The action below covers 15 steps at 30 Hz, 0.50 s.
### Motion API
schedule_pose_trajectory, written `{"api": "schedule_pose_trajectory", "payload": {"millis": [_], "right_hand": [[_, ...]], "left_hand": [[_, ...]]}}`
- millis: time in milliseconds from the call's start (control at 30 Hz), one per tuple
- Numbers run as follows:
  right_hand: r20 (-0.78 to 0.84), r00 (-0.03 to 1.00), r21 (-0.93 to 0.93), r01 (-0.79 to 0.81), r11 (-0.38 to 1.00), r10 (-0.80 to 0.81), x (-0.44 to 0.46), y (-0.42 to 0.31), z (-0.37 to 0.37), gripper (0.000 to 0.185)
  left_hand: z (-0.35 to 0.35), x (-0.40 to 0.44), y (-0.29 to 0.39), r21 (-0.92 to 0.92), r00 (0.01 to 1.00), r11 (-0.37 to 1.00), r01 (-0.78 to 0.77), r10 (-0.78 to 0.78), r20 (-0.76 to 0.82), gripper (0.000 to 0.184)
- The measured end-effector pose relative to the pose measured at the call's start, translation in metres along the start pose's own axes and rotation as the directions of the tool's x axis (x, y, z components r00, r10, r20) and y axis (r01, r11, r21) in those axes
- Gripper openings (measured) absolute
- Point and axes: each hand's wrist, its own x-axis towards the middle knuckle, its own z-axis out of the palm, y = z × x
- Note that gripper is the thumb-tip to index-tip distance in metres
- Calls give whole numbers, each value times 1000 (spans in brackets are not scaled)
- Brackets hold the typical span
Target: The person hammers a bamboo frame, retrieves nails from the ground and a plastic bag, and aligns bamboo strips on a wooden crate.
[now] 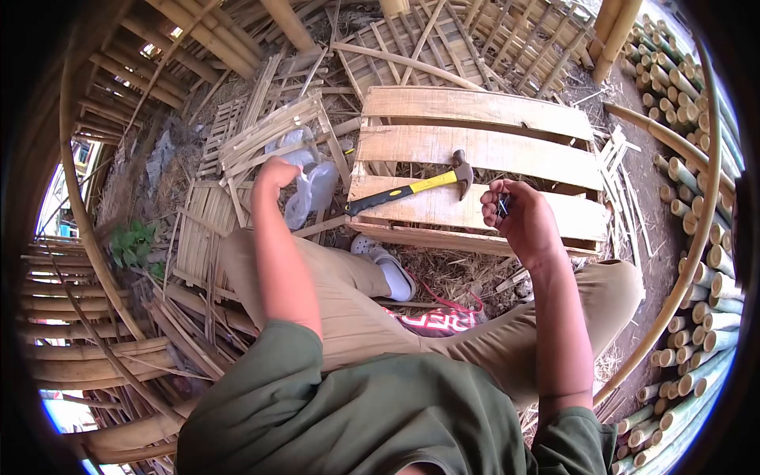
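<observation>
My left hand (275, 179) is at a clear plastic bag (310, 195), its fingers closed on the bag's edge; the fingertips are partly hidden. My right hand (526, 220) is raised palm up over the right end of a wooden slatted crate (475, 146). Its curled fingers hold several small dark, shiny nails (503, 205). Between my hands, a claw hammer (419, 187) with a yellow and black handle lies across the crate's front slats, its head to the right.
Bamboo slat panels (419, 47) lie behind the crate, and a slatted frame (269, 134) stands beside the bag. Cut bamboo poles (697, 261) are stacked at the right. A red and dark printed bag (439, 321) lies between my legs, near my shoe (384, 261).
</observation>
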Motion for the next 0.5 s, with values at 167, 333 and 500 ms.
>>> {"api": "schedule_pose_trajectory", "payload": {"millis": [167, 333, 500], "right_hand": [[-68, 998, -111, -27, 993, 19, -4, 6, -6, 19], [-81, 996, -167, -35, 985, 22, -4, 15, -6, 35], [-38, 994, 59, -97, 994, 99, -3, 20, -10, 54]], "left_hand": [[-45, -117, 114, -401, 869, 772, -492, 458, -185, 30], [-14, -201, 165, -212, 337, 315, -925, 938, -78, 25], [63, -230, 164, -309, 200, 248, -918, 963, 178, 27]]}}
